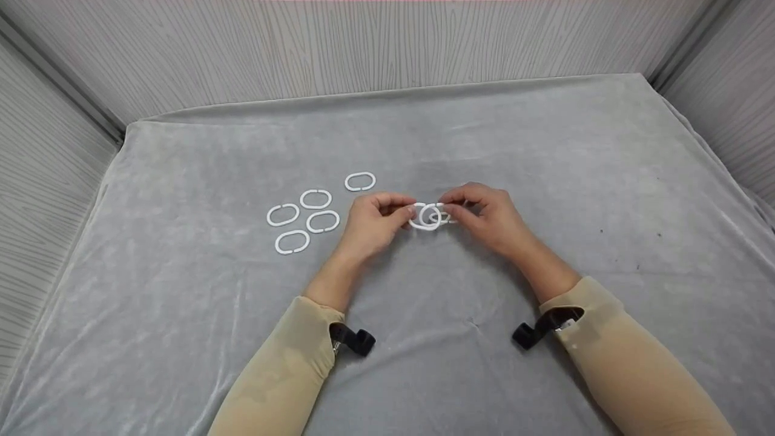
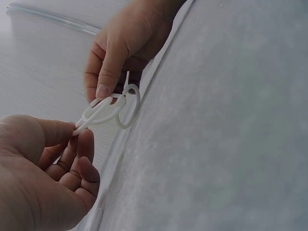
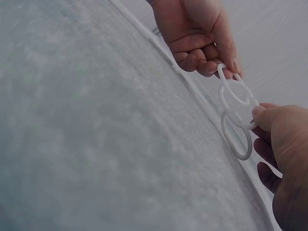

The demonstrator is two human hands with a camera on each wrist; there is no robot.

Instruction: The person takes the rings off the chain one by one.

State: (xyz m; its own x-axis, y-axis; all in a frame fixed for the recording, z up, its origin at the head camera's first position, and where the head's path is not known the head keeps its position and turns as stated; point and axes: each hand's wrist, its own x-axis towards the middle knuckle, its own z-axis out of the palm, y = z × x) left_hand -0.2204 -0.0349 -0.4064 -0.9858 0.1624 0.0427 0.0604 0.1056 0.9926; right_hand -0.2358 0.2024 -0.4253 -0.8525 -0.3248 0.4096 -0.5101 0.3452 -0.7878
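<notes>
With thumb and fingertips, my left hand pinches one end of a white oval plastic ring, the kind with a small gap, like a shower curtain ring. My right hand pinches a second such ring at its side. The two rings overlap between the hands and look looped through each other. A third ring dangles below the right fingers, hooked on the second one. All three are held up off the cloth. The fingers partly hide the held rings and their gaps.
Several loose rings of the same kind lie on the grey cloth left of my left hand, among them a nearer ring and one farther back. Pale wood-grain panels stand behind the table and at both sides.
</notes>
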